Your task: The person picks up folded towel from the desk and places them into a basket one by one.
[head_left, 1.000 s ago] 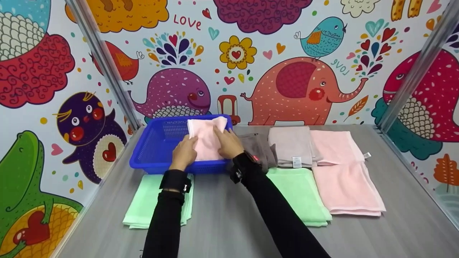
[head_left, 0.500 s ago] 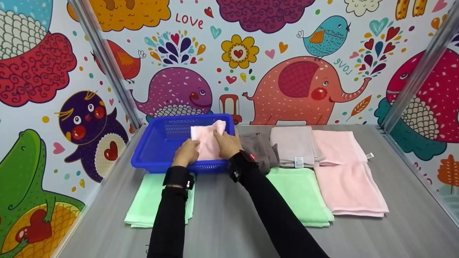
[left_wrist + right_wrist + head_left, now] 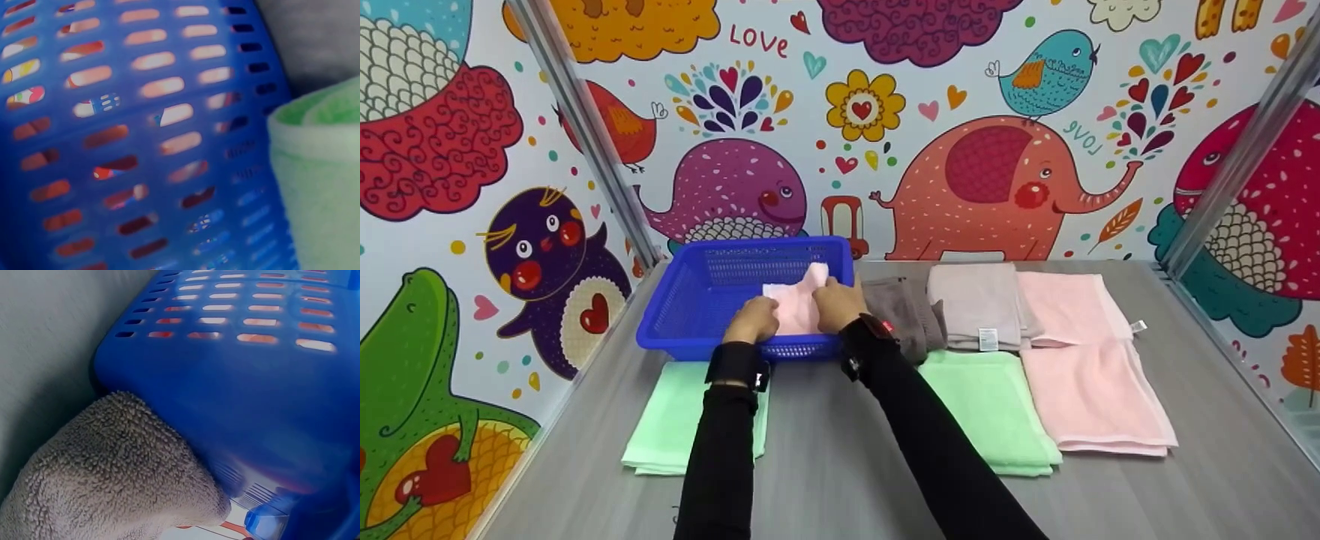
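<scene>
- Over the last second the pink cloth (image 3: 793,310) sinks lower into the right end of the basket (image 3: 682,347); I'd judge it nearly laid in.
- The left hand (image 3: 753,320) and right hand (image 3: 840,304) stand apart, each gripping one side.
- Its sides run toward the wall (image 3: 870,184), far right corner poking up; its long axis I can't tell.

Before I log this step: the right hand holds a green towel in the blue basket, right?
Not quite: the towel is pink, as the head view shows. The right hand does hold it in the blue basket.
</scene>
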A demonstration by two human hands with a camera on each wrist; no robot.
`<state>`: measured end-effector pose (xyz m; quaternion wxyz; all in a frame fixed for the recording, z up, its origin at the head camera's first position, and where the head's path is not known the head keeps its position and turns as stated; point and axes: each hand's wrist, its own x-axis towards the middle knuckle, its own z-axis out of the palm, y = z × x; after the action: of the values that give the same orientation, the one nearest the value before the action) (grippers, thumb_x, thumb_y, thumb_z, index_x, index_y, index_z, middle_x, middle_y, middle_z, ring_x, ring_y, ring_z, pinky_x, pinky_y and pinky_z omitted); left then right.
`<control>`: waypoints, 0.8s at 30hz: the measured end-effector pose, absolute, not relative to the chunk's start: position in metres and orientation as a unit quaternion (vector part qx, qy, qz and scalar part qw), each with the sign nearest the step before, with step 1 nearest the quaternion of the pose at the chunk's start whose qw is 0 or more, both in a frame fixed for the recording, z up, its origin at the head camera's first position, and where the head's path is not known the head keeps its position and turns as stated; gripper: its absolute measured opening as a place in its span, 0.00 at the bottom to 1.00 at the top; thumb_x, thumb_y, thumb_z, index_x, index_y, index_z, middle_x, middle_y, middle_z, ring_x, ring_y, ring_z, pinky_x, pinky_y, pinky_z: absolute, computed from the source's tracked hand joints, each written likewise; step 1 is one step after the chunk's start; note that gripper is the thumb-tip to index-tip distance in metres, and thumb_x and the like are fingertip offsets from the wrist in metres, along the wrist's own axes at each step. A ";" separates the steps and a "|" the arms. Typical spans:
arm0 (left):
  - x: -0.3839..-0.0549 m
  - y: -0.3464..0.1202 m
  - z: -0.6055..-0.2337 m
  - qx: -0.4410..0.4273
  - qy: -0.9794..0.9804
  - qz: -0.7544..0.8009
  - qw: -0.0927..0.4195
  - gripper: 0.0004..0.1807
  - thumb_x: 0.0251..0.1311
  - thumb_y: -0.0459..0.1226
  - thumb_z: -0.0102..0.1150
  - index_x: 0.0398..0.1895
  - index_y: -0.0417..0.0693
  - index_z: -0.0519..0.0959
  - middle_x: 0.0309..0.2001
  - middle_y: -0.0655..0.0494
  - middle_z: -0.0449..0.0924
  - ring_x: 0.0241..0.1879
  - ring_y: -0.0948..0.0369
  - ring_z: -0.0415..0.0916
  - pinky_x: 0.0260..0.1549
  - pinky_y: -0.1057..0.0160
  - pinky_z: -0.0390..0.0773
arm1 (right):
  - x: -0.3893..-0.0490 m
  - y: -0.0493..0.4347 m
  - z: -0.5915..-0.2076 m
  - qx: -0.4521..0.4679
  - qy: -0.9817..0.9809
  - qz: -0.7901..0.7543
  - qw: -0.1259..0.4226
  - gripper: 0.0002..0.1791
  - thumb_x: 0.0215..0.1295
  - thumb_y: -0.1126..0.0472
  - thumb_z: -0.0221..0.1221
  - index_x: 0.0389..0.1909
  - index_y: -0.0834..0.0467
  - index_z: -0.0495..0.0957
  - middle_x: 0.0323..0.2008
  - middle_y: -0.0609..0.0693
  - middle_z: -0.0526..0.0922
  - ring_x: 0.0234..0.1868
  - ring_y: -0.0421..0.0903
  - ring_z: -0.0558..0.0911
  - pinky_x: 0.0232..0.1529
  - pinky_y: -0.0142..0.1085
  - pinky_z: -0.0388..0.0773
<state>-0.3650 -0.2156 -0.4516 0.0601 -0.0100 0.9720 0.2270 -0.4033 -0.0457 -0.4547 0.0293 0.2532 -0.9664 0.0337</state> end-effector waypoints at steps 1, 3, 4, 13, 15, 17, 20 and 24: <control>-0.365 -0.216 -0.451 -0.017 0.972 0.226 0.061 0.28 0.64 0.28 0.44 0.69 0.33 0.73 0.70 0.35 0.72 0.72 0.39 0.67 0.72 0.41 0.66 | -0.403 -0.046 -0.455 0.252 -0.967 0.031 0.030 0.17 0.61 0.60 0.66 0.51 0.58 0.87 0.58 0.60 0.83 0.61 0.55 0.82 0.74 0.65 0.59; -0.364 -0.216 -0.451 -0.033 0.972 0.224 0.063 0.29 0.63 0.29 0.45 0.69 0.34 0.74 0.70 0.35 0.72 0.72 0.38 0.67 0.71 0.40 0.66 | -0.403 -0.046 -0.455 0.251 -0.967 0.022 0.033 0.18 0.62 0.58 0.65 0.51 0.60 0.87 0.62 0.60 0.80 0.62 0.54 0.82 0.74 0.64 0.59; -0.364 -0.216 -0.451 -0.041 0.972 0.222 0.065 0.29 0.63 0.30 0.45 0.68 0.35 0.74 0.70 0.35 0.72 0.72 0.37 0.67 0.71 0.39 0.66 | -0.403 -0.046 -0.455 0.251 -0.967 0.017 0.035 0.18 0.62 0.58 0.64 0.51 0.60 0.87 0.63 0.60 0.80 0.63 0.54 0.81 0.74 0.63 0.60; -0.361 -0.216 -0.448 -0.057 0.976 0.195 0.078 0.26 0.63 0.36 0.49 0.64 0.35 0.78 0.67 0.34 0.76 0.68 0.36 0.71 0.67 0.36 0.68 | -0.402 -0.047 -0.455 0.254 -0.967 0.012 0.027 0.14 0.61 0.55 0.64 0.42 0.59 0.89 0.50 0.54 0.89 0.58 0.52 0.83 0.74 0.61 0.61; -0.361 -0.216 -0.448 -0.055 0.977 0.190 0.081 0.27 0.63 0.37 0.49 0.64 0.36 0.78 0.67 0.35 0.76 0.68 0.36 0.71 0.67 0.36 0.69 | -0.402 -0.047 -0.454 0.253 -0.967 0.001 0.019 0.14 0.62 0.55 0.62 0.42 0.59 0.89 0.49 0.54 0.90 0.60 0.52 0.82 0.74 0.61 0.60; -0.361 -0.215 -0.447 -0.052 0.977 0.186 0.089 0.27 0.64 0.38 0.49 0.66 0.38 0.77 0.68 0.36 0.75 0.69 0.37 0.70 0.67 0.36 0.68 | -0.402 -0.047 -0.452 0.250 -0.968 -0.016 0.007 0.15 0.64 0.54 0.61 0.44 0.58 0.89 0.51 0.53 0.90 0.64 0.51 0.80 0.76 0.61 0.58; -0.362 -0.214 -0.448 -0.041 0.978 0.178 0.104 0.28 0.68 0.42 0.50 0.68 0.39 0.75 0.70 0.37 0.74 0.71 0.37 0.69 0.68 0.36 0.67 | -0.402 -0.046 -0.451 0.246 -0.968 -0.042 -0.016 0.17 0.68 0.49 0.59 0.44 0.56 0.89 0.51 0.51 0.90 0.68 0.50 0.78 0.77 0.61 0.56; -0.363 -0.215 -0.448 -0.033 0.978 0.172 0.112 0.30 0.73 0.48 0.50 0.70 0.39 0.74 0.71 0.39 0.73 0.72 0.37 0.66 0.70 0.36 0.65 | -0.401 -0.047 -0.449 0.245 -0.968 -0.049 -0.037 0.21 0.72 0.43 0.57 0.46 0.54 0.90 0.53 0.50 0.89 0.75 0.50 0.71 0.79 0.61 0.51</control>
<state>-0.3633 -0.2146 -0.4481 0.1124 -0.0329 0.9781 0.1719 -0.4010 -0.0467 -0.4487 -0.0368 0.2448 -0.9676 -0.0488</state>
